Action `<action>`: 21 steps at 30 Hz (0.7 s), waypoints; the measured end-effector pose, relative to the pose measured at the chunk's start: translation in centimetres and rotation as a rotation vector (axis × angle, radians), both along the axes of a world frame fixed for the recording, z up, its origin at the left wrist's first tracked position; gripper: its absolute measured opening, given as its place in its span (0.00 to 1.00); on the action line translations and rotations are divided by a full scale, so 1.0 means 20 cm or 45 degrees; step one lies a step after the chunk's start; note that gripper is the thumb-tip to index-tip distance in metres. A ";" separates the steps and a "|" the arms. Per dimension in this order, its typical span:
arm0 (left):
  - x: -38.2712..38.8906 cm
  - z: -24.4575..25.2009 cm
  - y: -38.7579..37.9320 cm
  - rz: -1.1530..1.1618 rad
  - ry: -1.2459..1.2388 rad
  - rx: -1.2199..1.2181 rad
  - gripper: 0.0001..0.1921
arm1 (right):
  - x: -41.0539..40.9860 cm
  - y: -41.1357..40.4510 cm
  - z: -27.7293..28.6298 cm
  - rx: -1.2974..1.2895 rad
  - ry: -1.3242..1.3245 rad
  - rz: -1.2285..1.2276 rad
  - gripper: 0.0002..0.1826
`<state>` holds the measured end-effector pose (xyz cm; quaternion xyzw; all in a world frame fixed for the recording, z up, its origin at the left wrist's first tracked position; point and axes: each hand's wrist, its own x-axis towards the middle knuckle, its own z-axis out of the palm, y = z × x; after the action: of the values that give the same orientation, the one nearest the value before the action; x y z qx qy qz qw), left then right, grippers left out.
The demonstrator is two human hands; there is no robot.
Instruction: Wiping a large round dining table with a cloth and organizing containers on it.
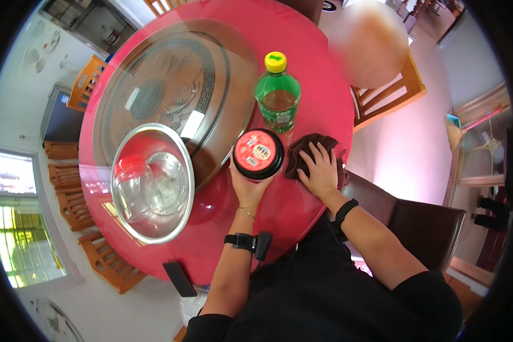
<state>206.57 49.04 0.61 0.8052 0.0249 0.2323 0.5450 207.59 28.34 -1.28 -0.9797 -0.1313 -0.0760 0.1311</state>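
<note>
My left hand (253,184) is wrapped around a jar with a black lid and a red printed label (257,151) on top. The lid hides most of the jar's body. To the right, my right hand (322,173) rests on a crumpled dark brown cloth (304,149), fingers spread over its folds. Just beyond the jar stands a green plastic bottle (278,99) with a yellow cap, partly filled. All of these are on a round table with a red cover (222,243).
A glass turntable (162,72) covers much of the table. At left a metal basin (190,188) holds a clear red-lidded jar (132,188). A black phone-like slab (179,278) lies at the near edge. Wooden chairs (107,260) and a brown leather seat (423,226) surround the table.
</note>
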 end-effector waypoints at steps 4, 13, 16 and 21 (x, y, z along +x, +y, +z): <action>-0.03 0.02 0.04 0.040 -0.005 0.124 0.59 | 0.01 0.02 -0.03 -0.023 0.019 0.016 0.29; -0.39 0.52 0.42 0.300 -0.279 0.838 0.34 | 0.00 0.01 -0.05 -0.046 -0.028 0.011 0.27; -0.32 0.65 0.85 0.786 -0.096 1.111 0.35 | 0.00 -0.01 -0.05 -0.047 -0.048 0.018 0.27; -0.30 0.48 1.57 0.768 0.556 0.942 0.51 | 0.00 -0.04 -0.01 0.154 -0.102 0.219 0.26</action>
<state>200.54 80.45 10.12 0.9306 0.2850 0.1990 0.1149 207.56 27.45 -1.48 -0.9513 -0.2150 -0.1113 0.1908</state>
